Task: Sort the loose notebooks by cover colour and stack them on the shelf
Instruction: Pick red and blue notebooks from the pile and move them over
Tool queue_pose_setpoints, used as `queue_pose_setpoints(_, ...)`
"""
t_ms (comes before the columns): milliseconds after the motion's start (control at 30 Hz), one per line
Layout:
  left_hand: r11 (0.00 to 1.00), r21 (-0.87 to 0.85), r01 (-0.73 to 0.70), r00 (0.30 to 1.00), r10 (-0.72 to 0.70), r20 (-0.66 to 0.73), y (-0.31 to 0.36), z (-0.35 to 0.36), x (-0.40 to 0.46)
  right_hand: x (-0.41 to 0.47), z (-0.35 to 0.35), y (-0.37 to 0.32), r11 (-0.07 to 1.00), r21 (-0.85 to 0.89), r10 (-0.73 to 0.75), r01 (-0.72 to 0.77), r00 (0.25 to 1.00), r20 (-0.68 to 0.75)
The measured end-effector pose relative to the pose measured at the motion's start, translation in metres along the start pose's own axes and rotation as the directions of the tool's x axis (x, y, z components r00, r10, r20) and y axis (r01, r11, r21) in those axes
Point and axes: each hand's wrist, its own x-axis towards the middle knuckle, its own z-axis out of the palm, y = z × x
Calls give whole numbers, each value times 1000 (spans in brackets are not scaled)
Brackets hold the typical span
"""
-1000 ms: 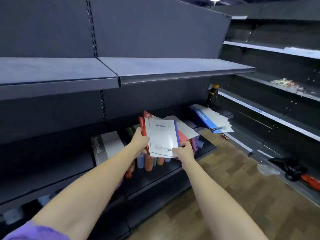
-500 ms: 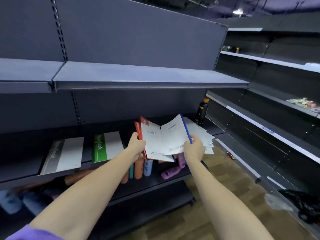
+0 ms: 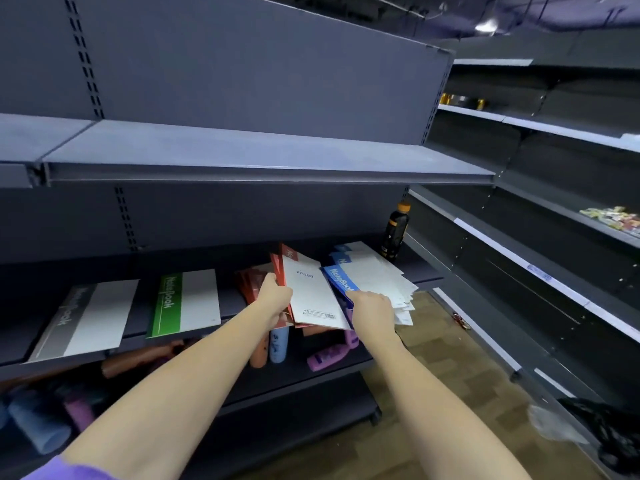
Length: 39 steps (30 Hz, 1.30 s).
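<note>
My left hand [image 3: 275, 296] grips a bunch of red-spined notebooks [image 3: 311, 292], tilted, white back cover with a barcode facing me. My right hand [image 3: 372, 308] holds a blue notebook [image 3: 341, 278] on top of the blue pile [image 3: 377, 277] at the right end of the middle shelf [image 3: 239, 306]. More red notebooks [image 3: 249, 284] lie on the shelf behind my left hand. A green notebook [image 3: 183, 301] and a grey notebook [image 3: 85, 318] lie flat further left on the same shelf.
A dark bottle with an orange cap [image 3: 394, 232] stands at the shelf's back right corner. Coloured bottles [image 3: 278, 342] stand and lie on the lower shelf. A bare upper shelf [image 3: 242, 157] juts out overhead. Black bags [image 3: 602, 431] lie on the wooden floor at right.
The blue notebook has left the bunch: my right hand carried it right and down onto the blue pile. My left hand keeps the red ones. The view has shifted right.
</note>
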Motion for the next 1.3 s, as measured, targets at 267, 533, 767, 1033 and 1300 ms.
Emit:
queue_pose_setpoints(267,996,87,4,1000,-6,17,3,-11,23,17,26,-7,985,65,142,-160,964,225)
queue_pose_setpoints(533,991,135,-10,999,5,39,-4,-19,45,30,30,-4,974,-28,218,-223,904,368)
queue_pose_setpoints(767,997,82,-11,997,16,-71,-2,-25,47,55,19,-17,971,212,101,-111,993,59)
queue_pose_setpoints(1033,1000,-21,1,986,-5,-165,-5,-39,36,68,11,-57,556,692,231,-460,886,403)
queue_pose_setpoints(1300,1000,2,6,983,-6,-184,-5,-16,24,67,6,-19,607,648,287,-461,887,362)
